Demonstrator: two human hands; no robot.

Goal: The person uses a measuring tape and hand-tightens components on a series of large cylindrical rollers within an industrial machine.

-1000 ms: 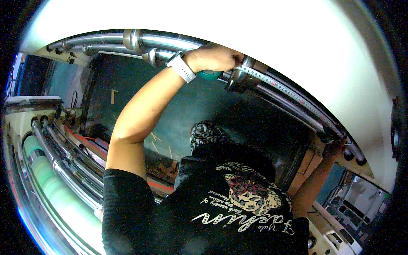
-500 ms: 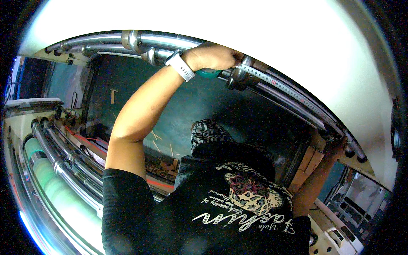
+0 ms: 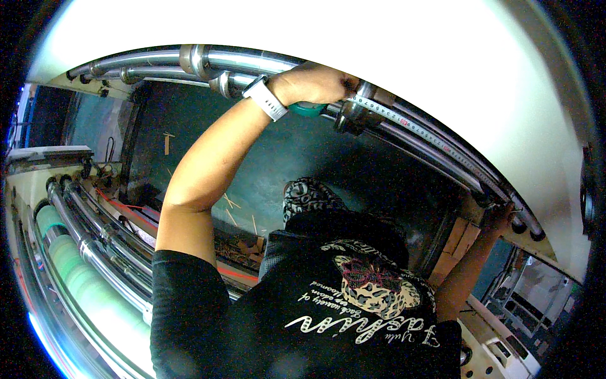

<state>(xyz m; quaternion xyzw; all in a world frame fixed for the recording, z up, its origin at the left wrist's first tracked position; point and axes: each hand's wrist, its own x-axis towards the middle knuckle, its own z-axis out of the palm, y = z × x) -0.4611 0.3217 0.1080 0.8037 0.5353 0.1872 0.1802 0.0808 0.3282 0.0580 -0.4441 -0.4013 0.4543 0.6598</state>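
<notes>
Long metal bars (image 3: 252,61) cross the far side, a tape measure (image 3: 407,122) stretched along their right half. The left hand (image 3: 319,83) grips its green case (image 3: 308,110); the right hand (image 3: 500,218), near the bars' right end, is too dim for me to tell its grip.

Green tape measure (image 3: 307,109), white blade (image 3: 420,131) extended along metal shaft (image 3: 252,60).

Below me I see dk green-grey floor (image 3: 278,148) mid-frame, w/ a pale wood strip (image 3: 167,144) ctr-left. Overexposed white panel (image 3: 303,25) fills the top. Green roller (image 3: 82,265), lower L, catches bright light. Brown boards (image 3: 456,249) R of ctr; grey metal frame (image 3: 533,297) lower R.
</notes>
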